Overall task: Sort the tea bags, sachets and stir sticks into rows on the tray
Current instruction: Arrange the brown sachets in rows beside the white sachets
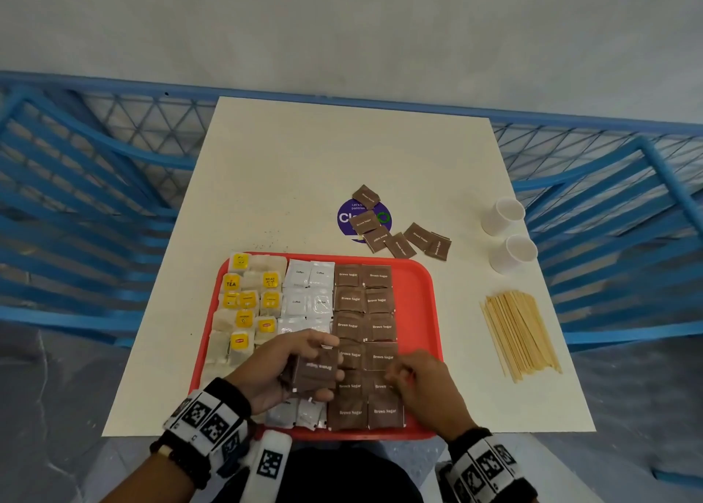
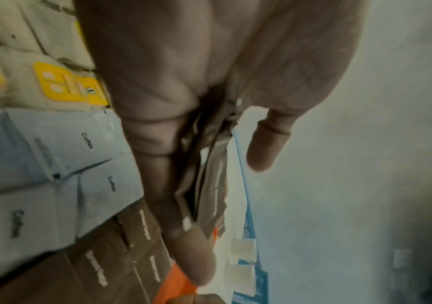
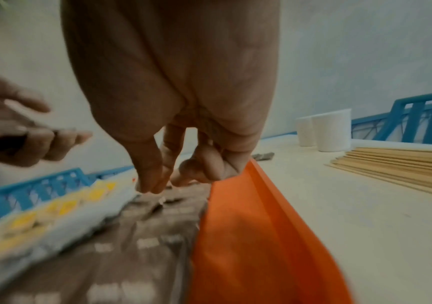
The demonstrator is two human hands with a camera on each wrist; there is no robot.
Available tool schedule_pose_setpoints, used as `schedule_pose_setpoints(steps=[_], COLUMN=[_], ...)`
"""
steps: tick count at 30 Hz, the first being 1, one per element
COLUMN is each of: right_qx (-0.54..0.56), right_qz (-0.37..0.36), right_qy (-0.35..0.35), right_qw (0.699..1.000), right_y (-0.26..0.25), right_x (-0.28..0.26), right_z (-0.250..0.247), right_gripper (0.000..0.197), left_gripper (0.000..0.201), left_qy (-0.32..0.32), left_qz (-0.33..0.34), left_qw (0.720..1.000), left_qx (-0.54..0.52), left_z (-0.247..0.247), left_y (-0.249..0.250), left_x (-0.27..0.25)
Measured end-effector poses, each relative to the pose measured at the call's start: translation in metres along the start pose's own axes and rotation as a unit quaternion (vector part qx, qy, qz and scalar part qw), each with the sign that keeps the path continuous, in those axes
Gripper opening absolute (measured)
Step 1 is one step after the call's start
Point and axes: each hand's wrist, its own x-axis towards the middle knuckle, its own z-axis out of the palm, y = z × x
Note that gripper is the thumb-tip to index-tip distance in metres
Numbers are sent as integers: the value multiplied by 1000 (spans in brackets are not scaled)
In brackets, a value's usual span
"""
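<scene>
Head view: the left hand (image 1: 293,369) is seen low in the frame, over the near part of the red tray (image 1: 418,304), its fingers and thumb curled round a small stack of brown sugar sachets (image 1: 315,369). The right hand (image 1: 422,384) is held just to the right of it, over the near brown rows, with its fingers curled in loosely; whether anything is pinched there cannot be told.

On the tray, tea bags (image 1: 247,304) with yellow tags are laid at the left, white coffee sachets (image 1: 308,285) in the middle and brown sugar sachets in rows (image 1: 365,312) at the right. More loose brown sachets (image 1: 399,232) lie on the worktop (image 1: 304,168) above the tray, partly over a purple sticker (image 1: 348,217). Stir sticks (image 1: 521,331) are piled at the right of the frame, off the tray, and two white paper cups (image 1: 508,236) stand above them.

Only in the left wrist view are the edges of the held stack (image 2: 209,174) shown, clamped between thumb and fingers (image 2: 158,164). In the right wrist view the right fingers (image 3: 152,170) are shown bent downward close to the brown rows, beside the tray's rim (image 3: 267,195); the picture is blurred.

Blue metal chairs (image 1: 76,198) flank the worktop, with a pale grey floor behind.
</scene>
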Motion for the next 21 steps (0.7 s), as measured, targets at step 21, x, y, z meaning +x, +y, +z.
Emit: schedule_pose_setpoints(steps=[21], right_qx=[425], right_qz=[46], right_qy=[-36], right_qw=[903], right_y=[-80], right_x=[12], right_z=[-26], right_gripper=[42], left_gripper=[33], left_qy=[41], left_qz=[156], left_qw=[963], left_qx=[215], left_z=[22], left_y=[16], left_x=[-13])
